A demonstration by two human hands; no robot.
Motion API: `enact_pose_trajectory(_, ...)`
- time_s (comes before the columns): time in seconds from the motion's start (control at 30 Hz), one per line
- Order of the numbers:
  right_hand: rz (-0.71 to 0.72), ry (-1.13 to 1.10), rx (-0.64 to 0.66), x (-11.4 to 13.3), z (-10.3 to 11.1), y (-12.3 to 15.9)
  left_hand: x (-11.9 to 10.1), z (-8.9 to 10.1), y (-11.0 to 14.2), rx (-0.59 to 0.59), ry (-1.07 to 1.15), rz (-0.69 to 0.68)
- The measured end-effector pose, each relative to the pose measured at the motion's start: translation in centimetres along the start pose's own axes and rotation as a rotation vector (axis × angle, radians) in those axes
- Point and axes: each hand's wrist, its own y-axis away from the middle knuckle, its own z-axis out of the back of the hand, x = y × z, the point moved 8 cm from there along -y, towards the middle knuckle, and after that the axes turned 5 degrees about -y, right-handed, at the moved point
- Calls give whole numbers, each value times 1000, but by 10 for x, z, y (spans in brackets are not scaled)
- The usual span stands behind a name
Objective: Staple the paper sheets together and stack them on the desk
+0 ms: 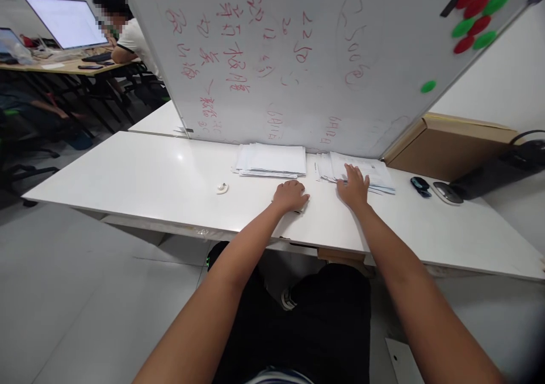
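My left hand (290, 195) rests palm down on the white desk, its fingers curled over a small object that they mostly hide. A pale edge with a dark line shows below the palm, too little to name. My right hand (354, 186) lies with its fingers spread on the near edge of a pile of printed papers (378, 171). The sheets there are fanned unevenly, with some bluish edges. Beyond my left hand is a neater stack of white paper (276, 158).
A whiteboard (264, 89) with red writing and magnets rises behind the papers. A cardboard box (443, 146), a dark small item (420, 186) and a computer mouse (447, 193) are on the right. A white earpiece-like object (222, 188) lies left. Another person (138, 46) sits at a far desk.
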Motion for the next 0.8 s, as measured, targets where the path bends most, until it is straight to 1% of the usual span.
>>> enact_pose_trajectory(0.07, -19, 8, 79, -1, -10, -3, 0, 0, -1, -8, -8, -1)
enact_pose_trajectory(0.13, -37, -9, 118, -2, -14, -4, 0, 0, -1, -6, -13, 6)
enact_pose_trajectory(0.2, -24, -47, 114, 0, -12, -4, 0, 0, -1, 5, -14, 14)
enact_pose_trajectory(0.3, 18, -102, 59, 4, -3, -2, -1, 1, -1, 15, -10, 17)
enact_pose_trajectory(0.4, -13, -103, 25, 3, 4, 1, -2, 2, 0, 29, -12, 30)
enact_pose_trajectory(0.5, -72, -67, 34, 1, 7, 3, -3, 3, 1, 40, -22, 36)
enact_pose_trajectory(0.67, -133, -48, 60, -2, 10, 2, -4, 6, 2, 30, -21, 42)
enact_pose_trajectory(0.8, -129, -66, 75, 0, 9, 1, -4, 7, 3, 26, -25, 47)
